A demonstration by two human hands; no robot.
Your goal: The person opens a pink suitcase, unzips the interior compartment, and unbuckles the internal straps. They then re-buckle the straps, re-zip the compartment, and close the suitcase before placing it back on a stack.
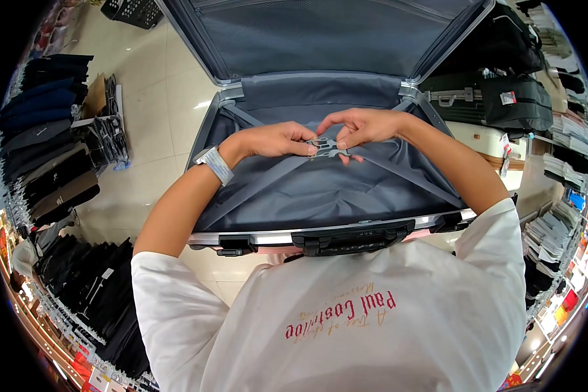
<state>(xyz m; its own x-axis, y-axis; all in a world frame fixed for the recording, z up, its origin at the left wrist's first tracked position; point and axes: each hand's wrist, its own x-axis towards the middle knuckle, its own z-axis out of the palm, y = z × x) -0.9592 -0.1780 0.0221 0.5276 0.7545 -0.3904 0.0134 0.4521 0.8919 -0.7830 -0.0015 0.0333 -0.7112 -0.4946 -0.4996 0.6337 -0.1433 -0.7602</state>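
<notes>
A grey plastic strap buckle sits over the middle of an open suitcase, where the crossed luggage straps meet. My left hand, with a watch on its wrist, pinches the buckle's left side between thumb and fingers. From the right, my right hand grips the other side, its thumb on the buckle and its index finger arched above. Under the straps spreads the suitcase's wrinkled grey lining. The raised lid leans away at the back.
A black handle and latches line the suitcase's front edge, close to my body. Folded dark clothes fill racks at left, with black garments below. Other suitcases stand at right. A black basket rests on the floor behind.
</notes>
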